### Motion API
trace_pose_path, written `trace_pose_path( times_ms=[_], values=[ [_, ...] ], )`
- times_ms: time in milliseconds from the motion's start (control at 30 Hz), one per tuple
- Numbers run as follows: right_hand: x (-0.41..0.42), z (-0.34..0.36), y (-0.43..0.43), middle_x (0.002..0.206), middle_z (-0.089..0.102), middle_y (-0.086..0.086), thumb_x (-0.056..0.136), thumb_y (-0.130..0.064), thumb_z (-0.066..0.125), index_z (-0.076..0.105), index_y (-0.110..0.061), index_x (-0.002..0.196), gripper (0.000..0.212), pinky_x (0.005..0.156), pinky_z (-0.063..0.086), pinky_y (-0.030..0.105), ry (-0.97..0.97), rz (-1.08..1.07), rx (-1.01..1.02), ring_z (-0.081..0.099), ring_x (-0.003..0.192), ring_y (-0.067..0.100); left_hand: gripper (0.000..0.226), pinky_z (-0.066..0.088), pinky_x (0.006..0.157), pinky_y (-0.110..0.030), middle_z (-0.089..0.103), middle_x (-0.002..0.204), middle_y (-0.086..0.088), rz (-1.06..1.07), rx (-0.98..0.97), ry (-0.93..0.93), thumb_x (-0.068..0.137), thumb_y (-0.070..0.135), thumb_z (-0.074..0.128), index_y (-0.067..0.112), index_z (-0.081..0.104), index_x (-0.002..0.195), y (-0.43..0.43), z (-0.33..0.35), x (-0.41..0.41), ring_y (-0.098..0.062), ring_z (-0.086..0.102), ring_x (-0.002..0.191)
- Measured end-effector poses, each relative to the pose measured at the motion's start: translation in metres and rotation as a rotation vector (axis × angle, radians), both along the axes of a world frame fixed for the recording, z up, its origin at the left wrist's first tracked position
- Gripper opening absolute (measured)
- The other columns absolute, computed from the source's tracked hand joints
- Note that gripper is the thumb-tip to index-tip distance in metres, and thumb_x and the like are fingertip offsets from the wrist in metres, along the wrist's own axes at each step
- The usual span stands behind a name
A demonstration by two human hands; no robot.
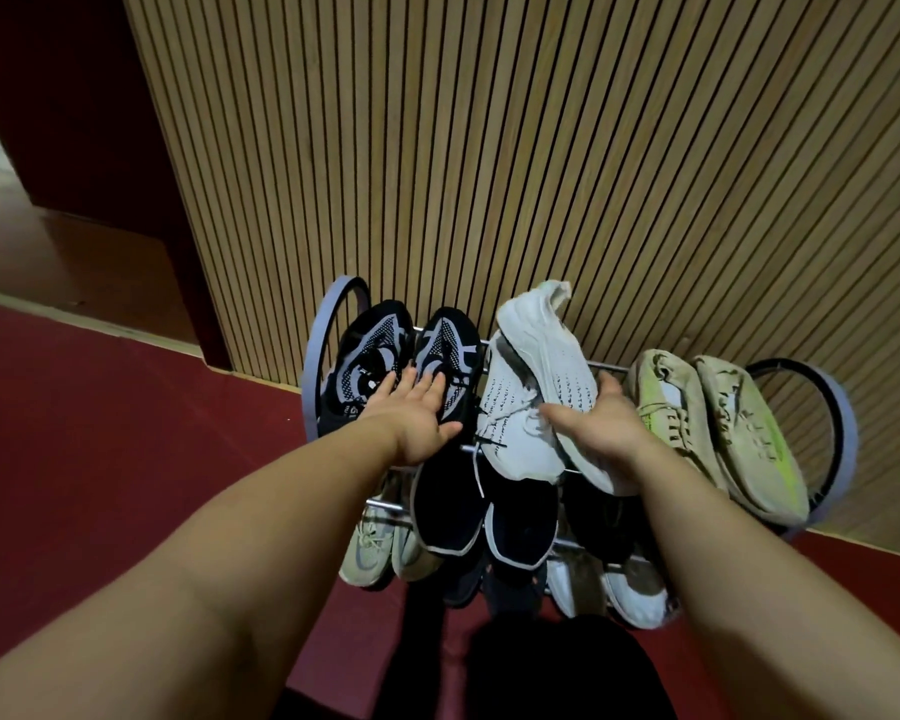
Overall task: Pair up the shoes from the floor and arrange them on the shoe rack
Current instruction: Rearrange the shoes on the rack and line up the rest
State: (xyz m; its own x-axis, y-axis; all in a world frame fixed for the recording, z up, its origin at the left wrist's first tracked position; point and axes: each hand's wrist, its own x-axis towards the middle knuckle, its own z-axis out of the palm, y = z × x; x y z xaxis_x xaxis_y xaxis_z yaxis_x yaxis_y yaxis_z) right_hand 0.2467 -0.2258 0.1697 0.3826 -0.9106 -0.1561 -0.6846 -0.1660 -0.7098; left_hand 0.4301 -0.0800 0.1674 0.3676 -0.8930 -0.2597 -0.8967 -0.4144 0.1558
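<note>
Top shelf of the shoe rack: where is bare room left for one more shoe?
Only a narrow strip of bars between the white pair and the beige pair. Otherwise three pairs crowd it; the red floor left of the rack is bare.

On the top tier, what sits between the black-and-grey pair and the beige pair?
The white pair, one shoe propped over the other, with the right hand touching it; this shows in the head view.
</note>
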Motion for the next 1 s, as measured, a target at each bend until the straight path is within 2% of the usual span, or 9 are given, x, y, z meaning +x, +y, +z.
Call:
trace_pose_path(
  times_ms=[100, 167, 267, 433, 567, 633, 767, 867, 1000],
  values=[
    [-0.010, 0.031, -0.004, 0.151, 0.028, 0.010, 0.069, -0.047, 0.077, 0.006, -0.023, 0.150, 0.111, 0.114, 0.025, 0.044, 0.115, 0.268, -0.230, 0.029, 0.137, 0.029, 0.083, -0.009, 0.116, -0.036, -0.003, 0.159, -0.007, 0.035, -0.138, 0.153, 0.097, 0.048, 0.038, 0.012, -0.017, 0.148, 0.004, 0.001, 0.001, -0.020, -0.007, 0.146],
    [-0.015, 0.054, -0.005, 0.155, 0.020, 0.007, 0.069, -0.044, 0.078, 0.000, -0.026, 0.150, 0.114, 0.117, 0.014, 0.046, 0.228, 0.477, -0.337, 0.021, 0.141, 0.026, 0.103, -0.005, 0.117, -0.036, -0.007, 0.159, -0.003, 0.118, -0.356, 0.462, 0.089, 0.039, 0.059, 0.016, -0.023, 0.146, 0.013, 0.007, 0.002, -0.020, -0.004, 0.146],
    [-0.009, 0.067, -0.010, 0.157, 0.015, -0.001, 0.072, -0.035, 0.076, 0.000, -0.029, 0.150, 0.109, 0.116, -0.005, 0.046, 0.596, 0.666, -0.496, 0.010, 0.145, 0.016, 0.130, 0.001, 0.118, -0.039, -0.024, 0.156, 0.002, 0.251, -0.654, 0.755, 0.072, 0.023, 0.081, 0.029, -0.028, 0.143, 0.032, 0.012, 0.010, -0.015, -0.011, 0.144],
    [0.017, 0.030, -0.003, 0.157, 0.010, -0.009, 0.084, -0.017, 0.057, 0.006, -0.035, 0.150, 0.085, 0.113, -0.006, 0.052, 0.842, 0.756, -0.468, 0.017, 0.144, 0.012, 0.130, -0.003, 0.118, -0.047, -0.022, 0.156, -0.001, -0.003, -0.332, 0.507, 0.068, 0.043, 0.081, 0.035, -0.026, 0.143, 0.041, 0.014, 0.017, -0.019, -0.022, 0.143],
    [0.012, 0.025, 0.001, 0.158, 0.007, -0.009, 0.092, -0.021, 0.048, 0.003, -0.037, 0.149, 0.075, 0.113, -0.005, 0.054, 0.940, 0.742, -0.603, 0.008, 0.146, 0.017, 0.118, 0.002, 0.119, -0.042, 0.000, 0.159, -0.008, -0.109, -0.261, 0.377, 0.071, 0.047, 0.076, 0.029, -0.009, 0.150, 0.009, 0.030, -0.001, -0.026, -0.002, 0.146],
    [0.003, 0.024, 0.007, 0.159, 0.006, -0.008, 0.093, -0.024, 0.048, 0.004, -0.037, 0.149, 0.073, 0.113, -0.004, 0.054, 0.914, 0.665, -0.618, 0.003, 0.146, 0.021, 0.118, 0.014, 0.119, -0.041, 0.011, 0.158, -0.010, -0.094, -0.247, 0.347, 0.067, 0.049, 0.078, 0.032, -0.003, 0.151, -0.006, 0.034, -0.009, -0.026, 0.013, 0.144],
    [-0.008, 0.022, 0.019, 0.157, 0.014, 0.000, 0.086, -0.042, 0.060, 0.017, -0.035, 0.148, 0.076, 0.114, 0.003, 0.050, 0.747, 0.420, -0.622, 0.009, 0.144, 0.023, 0.111, 0.022, 0.115, -0.044, 0.011, 0.157, -0.012, -0.097, -0.127, 0.095, 0.067, 0.055, 0.076, 0.040, 0.003, 0.149, -0.016, 0.038, -0.014, -0.033, 0.018, 0.142],
    [-0.015, 0.027, 0.020, 0.154, 0.021, 0.001, 0.084, -0.053, 0.058, 0.024, -0.035, 0.146, 0.072, 0.114, 0.008, 0.048, 0.673, 0.317, -0.614, 0.016, 0.141, 0.023, 0.097, 0.039, 0.097, -0.035, 0.046, 0.131, -0.007, -0.166, -0.203, -0.108, 0.067, 0.066, 0.065, 0.042, 0.016, 0.147, -0.011, 0.038, -0.015, -0.026, 0.042, 0.119],
    [-0.017, 0.036, 0.021, 0.157, 0.012, 0.004, 0.089, -0.056, 0.046, 0.018, -0.032, 0.148, 0.070, 0.114, 0.008, 0.047, 0.538, 0.183, -0.602, 0.010, 0.143, 0.026, 0.090, 0.037, 0.079, -0.028, 0.047, 0.101, 0.002, -0.096, -0.476, -0.042, 0.061, 0.081, 0.045, 0.045, 0.029, 0.142, 0.010, 0.040, -0.008, -0.017, 0.042, 0.096]
  ],
)
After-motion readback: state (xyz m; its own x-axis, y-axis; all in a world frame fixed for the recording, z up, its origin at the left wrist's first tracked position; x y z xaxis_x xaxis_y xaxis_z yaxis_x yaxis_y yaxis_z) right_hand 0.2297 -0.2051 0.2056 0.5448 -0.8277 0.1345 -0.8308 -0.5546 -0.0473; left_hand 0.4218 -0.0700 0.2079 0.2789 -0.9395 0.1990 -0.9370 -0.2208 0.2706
